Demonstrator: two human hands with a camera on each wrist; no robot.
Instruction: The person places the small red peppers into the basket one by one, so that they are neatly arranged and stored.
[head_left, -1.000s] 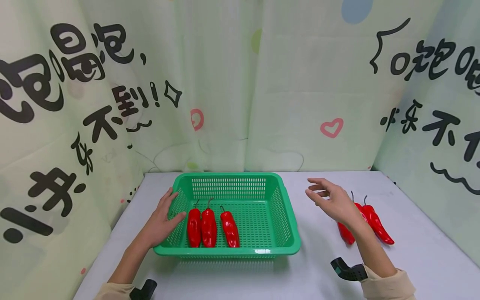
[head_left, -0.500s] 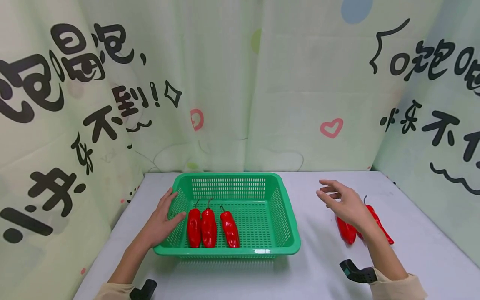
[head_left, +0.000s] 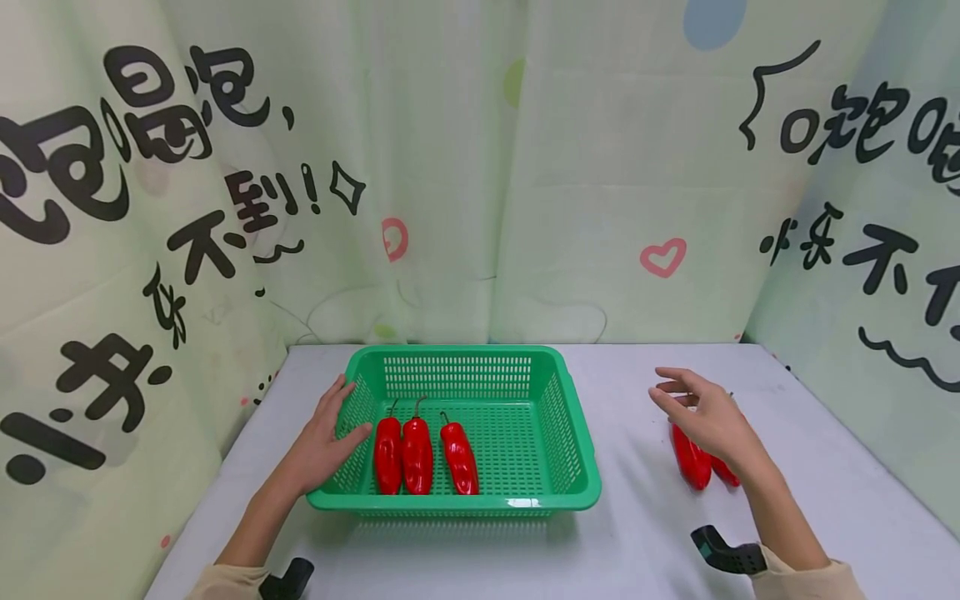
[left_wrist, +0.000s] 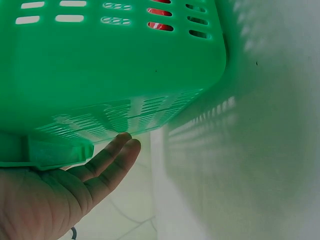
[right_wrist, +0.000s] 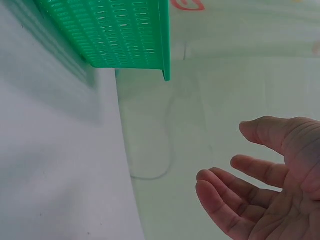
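My left hand holds the left rim of a green plastic basket, thumb over the inner side. In the left wrist view its fingers lie along the basket's outer wall. Three red chili peppers lie inside the basket, on its left half, stems toward the back. To the right, my right hand hovers with loosely bent fingers and nothing between them. Behind and below it, red chili peppers lie on the table, partly covered by the hand and forearm. The right wrist view shows its thumb apart from the fingers.
A white table carries everything. Printed curtains with black writing enclose its back and sides. A black wrist camera is strapped to the right forearm, another to the left.
My right hand has moved right and slightly nearer, away from the basket, and now covers more of the peppers on the table. The left hand and basket have stayed in place.
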